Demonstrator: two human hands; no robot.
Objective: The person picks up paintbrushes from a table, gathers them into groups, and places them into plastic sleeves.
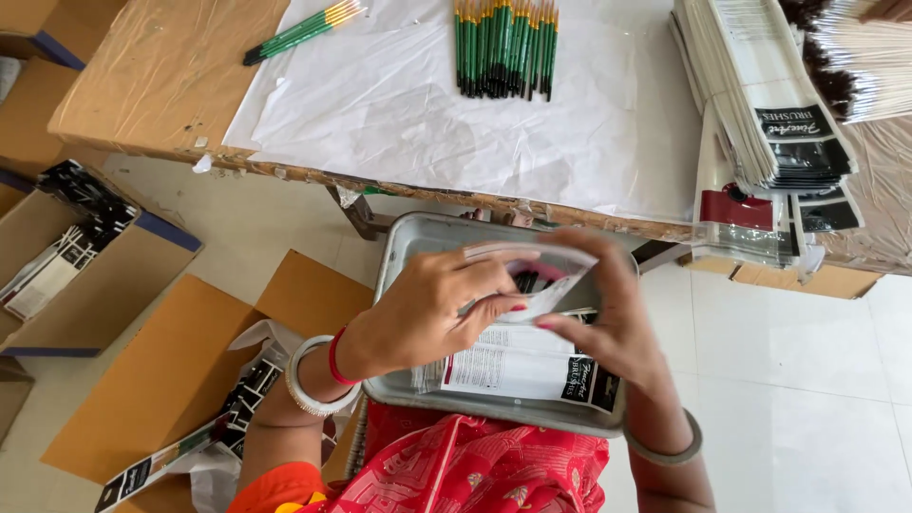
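My left hand [432,309] and my right hand [608,318] together hold a clear plastic pouch [546,275] with dark brush ends inside, above a grey metal tray [418,242] on my lap. My left fingers pinch the pouch's near edge; my right fingers grip its right side. Flat printed packets [518,370] lie in the tray under my hands. On the table beyond, a bundle of green-handled paintbrushes [503,47] lies on white paper [427,114], with a smaller bunch of brushes [304,30] to its left.
A stack of empty printed pouches [769,104] sits at the table's right, next to white-handled brushes [869,66]. A cardboard box [85,256] with packed pouches stands on the floor at left. Flat cardboard [190,361] and loose packets [228,408] lie by my left elbow.
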